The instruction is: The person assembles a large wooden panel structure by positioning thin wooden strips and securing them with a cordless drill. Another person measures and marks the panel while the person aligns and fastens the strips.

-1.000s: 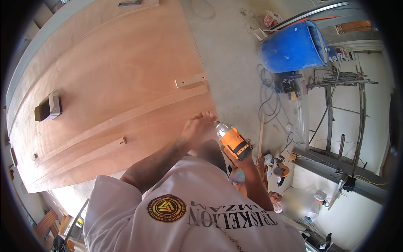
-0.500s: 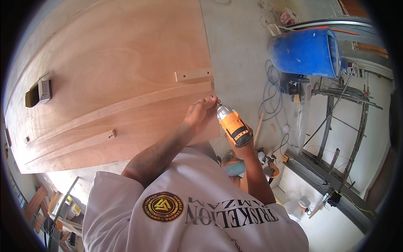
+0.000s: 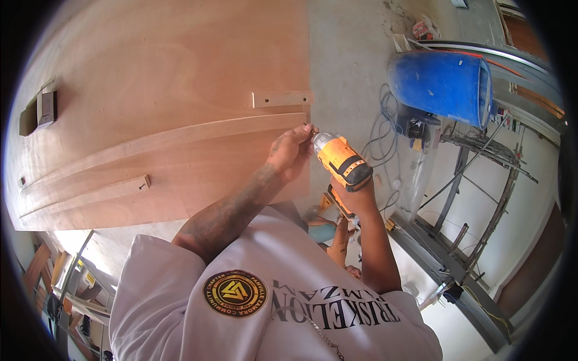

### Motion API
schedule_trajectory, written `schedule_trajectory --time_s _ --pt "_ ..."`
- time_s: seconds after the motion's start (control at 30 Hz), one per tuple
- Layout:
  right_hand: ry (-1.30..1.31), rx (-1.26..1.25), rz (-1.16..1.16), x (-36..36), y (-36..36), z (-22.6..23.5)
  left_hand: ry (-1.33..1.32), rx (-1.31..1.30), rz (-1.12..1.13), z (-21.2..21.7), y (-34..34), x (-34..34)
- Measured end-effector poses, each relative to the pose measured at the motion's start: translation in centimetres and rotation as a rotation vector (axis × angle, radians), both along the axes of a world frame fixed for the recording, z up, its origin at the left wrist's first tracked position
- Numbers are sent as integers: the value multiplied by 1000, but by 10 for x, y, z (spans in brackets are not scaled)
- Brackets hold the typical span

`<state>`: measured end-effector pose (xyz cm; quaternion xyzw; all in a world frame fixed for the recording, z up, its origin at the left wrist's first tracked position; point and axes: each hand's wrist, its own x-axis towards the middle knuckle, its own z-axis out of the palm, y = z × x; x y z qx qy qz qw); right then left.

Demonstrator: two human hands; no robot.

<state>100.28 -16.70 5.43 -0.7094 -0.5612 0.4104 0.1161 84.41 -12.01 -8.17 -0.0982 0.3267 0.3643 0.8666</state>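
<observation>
My right hand [image 3: 356, 195] is wrapped round the grip of an orange and black cordless driver [image 3: 344, 162], its silver nose pointing up and left. At the nose's tip, the fingers of my left hand [image 3: 292, 150] are pinched together. What they hold is too small to make out. Both hands are by the right edge of a large plywood panel [image 3: 180, 66]. A long wooden strip [image 3: 180, 138] lies on the panel and ends just beyond my left fingertips. Farther off, a short wooden block [image 3: 280, 100] with two dark holes lies near the same edge.
A shorter strip [image 3: 90, 198] and an open cardboard box [image 3: 46, 111] are on the panel's left. Right of it, a coiled hose or cable [image 3: 382, 129] lies on the floor near a blue barrel [image 3: 436, 84]. Partly hidden limbs and teal cloth [image 3: 325, 233] show below the driver.
My right hand has tilted the driver so its body leans more to the right, and more of its grip shows. The panel and its strips sit farther left in view.
</observation>
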Motion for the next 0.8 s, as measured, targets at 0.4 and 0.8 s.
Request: schedule_trajectory --time_s 0.4,0.8 --pt "-44 -20 46 2 4 2 -47 -24 52 1 -1 1" --pt "-4 14 21 5 5 -1 -35 -48 56 6 1 2"
